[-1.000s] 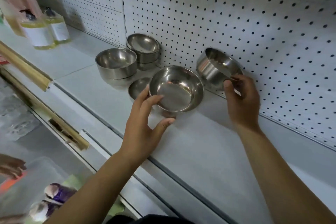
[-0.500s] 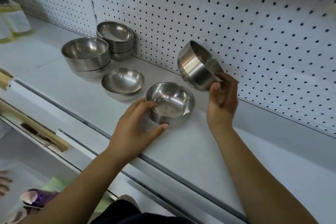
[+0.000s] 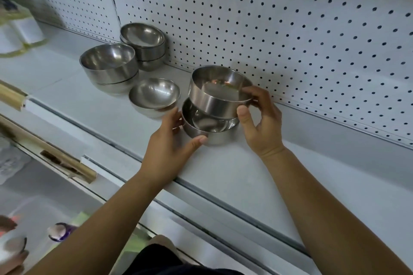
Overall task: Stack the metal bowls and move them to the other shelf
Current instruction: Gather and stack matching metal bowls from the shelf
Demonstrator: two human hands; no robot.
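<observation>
Two metal bowls held one above the other, just right of centre frame.

The upper bowl is grasped by the right hand, thumb pressed on the near wall and fingers hooked over the far rim; it is held slightly tilted, its base within the mouth of the lower bowl. The lower bowl, standing on the white shelf, is grasped by the left hand, thumb along its near side. Just to its left a shallow bowl is seen; toward the upper left, a front stack of bowls and a rear stack of bowls are set against the pegboard.
</observation>
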